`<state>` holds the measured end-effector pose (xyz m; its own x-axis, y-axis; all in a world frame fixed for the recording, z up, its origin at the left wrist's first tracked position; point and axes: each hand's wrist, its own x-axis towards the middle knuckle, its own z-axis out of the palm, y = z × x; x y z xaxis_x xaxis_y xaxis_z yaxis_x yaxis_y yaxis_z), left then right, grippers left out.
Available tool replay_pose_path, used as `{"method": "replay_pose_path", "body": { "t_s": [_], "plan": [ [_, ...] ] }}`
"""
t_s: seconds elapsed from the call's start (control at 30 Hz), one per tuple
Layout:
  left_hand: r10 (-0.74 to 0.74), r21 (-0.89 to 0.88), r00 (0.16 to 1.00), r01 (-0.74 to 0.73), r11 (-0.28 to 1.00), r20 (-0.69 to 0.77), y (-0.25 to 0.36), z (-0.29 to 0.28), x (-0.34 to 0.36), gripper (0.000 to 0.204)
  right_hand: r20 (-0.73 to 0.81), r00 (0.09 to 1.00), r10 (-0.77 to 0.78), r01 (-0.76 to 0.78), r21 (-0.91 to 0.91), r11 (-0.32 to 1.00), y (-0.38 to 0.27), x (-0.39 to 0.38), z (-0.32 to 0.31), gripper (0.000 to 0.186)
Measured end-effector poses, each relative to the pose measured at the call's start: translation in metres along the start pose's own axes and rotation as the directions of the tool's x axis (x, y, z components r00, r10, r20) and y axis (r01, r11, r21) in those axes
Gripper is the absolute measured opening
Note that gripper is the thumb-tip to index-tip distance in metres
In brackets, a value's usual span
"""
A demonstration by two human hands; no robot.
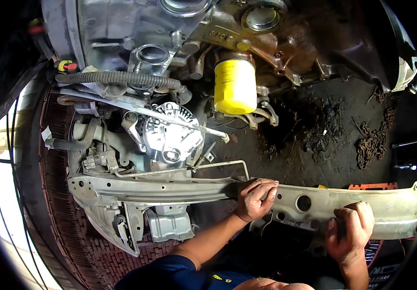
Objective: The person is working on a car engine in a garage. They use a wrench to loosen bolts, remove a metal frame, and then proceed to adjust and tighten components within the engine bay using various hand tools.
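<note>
While hands [256, 199] touch the beam [328, 197], a yellow canister [235, 87] hangs closed.

Glare bleaches the alternator [170, 136] ahead-left of the hands [256, 200], white light blows out farther left, and black-rimmed edges curve.

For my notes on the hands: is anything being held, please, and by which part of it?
The left hand appears to grip the upper edge of the pale metal crossbar; whether the right hand holds anything cannot be told.
</note>
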<state>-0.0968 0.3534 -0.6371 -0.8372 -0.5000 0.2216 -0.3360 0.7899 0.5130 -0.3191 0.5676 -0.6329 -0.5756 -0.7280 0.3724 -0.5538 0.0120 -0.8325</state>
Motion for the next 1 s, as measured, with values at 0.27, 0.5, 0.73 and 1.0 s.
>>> {"method": "replay_pose_path", "body": {
  "t_s": [0.27,0.5,0.73,1.0],
  "plan": [
    [0.017,0.014,1.000,-0.017,1.000,-0.011,0.004,-0.003,0.003,0.008,0.011,0.996,0.084,-0.085,0.017,0.996,-0.002,-0.005,0.001,0.020],
    [-0.017,-0.006,0.999,0.017,1.000,-0.029,0.007,-0.001,-0.003,0.007,-0.050,0.994,0.094,-0.098,-0.082,0.992,-0.006,-0.010,0.003,0.012],
    [0.030,-0.087,0.996,-0.038,0.995,-0.086,-0.005,0.000,-0.006,0.007,-0.217,0.963,0.159,-0.199,-0.174,0.965,-0.010,-0.022,0.022,0.009],
    [0.022,-0.199,0.995,-0.042,0.979,-0.101,-0.010,0.000,-0.009,0.008,-0.283,0.901,0.328,-0.394,-0.217,0.893,-0.010,-0.026,0.025,0.021]
  ]
}}
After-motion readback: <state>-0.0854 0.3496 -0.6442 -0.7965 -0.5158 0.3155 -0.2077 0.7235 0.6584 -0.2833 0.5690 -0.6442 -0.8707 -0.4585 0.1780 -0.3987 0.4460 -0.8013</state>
